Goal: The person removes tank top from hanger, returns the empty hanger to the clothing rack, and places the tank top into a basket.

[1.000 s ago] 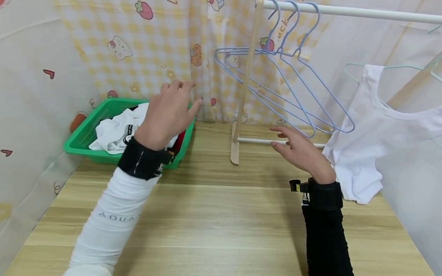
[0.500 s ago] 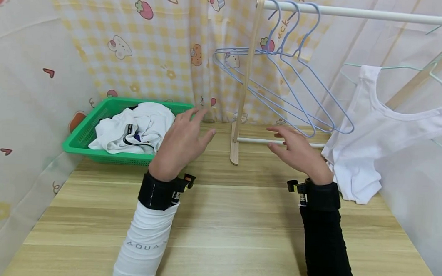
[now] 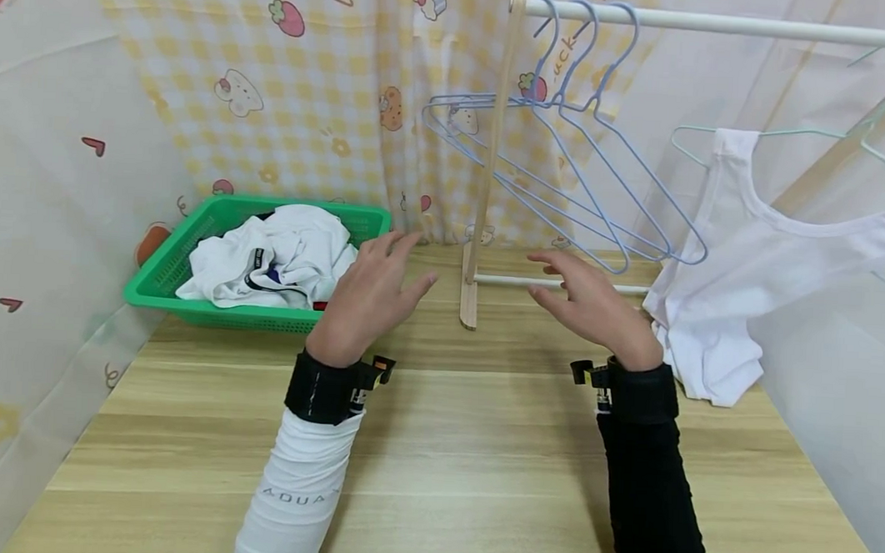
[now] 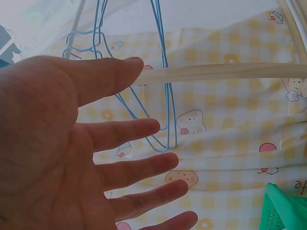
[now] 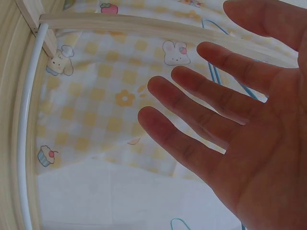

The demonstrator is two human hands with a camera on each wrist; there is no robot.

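Left hand (image 3: 370, 294): fingers spread, empty, above light wooden tabletop (image 3: 434, 443), just beside green plastic basket (image 3: 158, 282) of crumpled white garments (image 3: 267, 255). Right hand (image 3: 591, 305): fingers splayed, empty, near wooden rack post (image 3: 492, 145). Three blue wire hangers (image 3: 568, 174) on white rail (image 3: 726, 24), within reach; white top (image 3: 758, 268) hung.

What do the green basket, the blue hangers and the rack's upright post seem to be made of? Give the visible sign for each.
Green basket: probably plastic, going by its uniform bright colour and fine moulded lattice walls.
Blue hangers: thin bent wire, likely metal with a smooth coloured coating.
Upright post: pale wood with a matt finish and a flat sawn shape.
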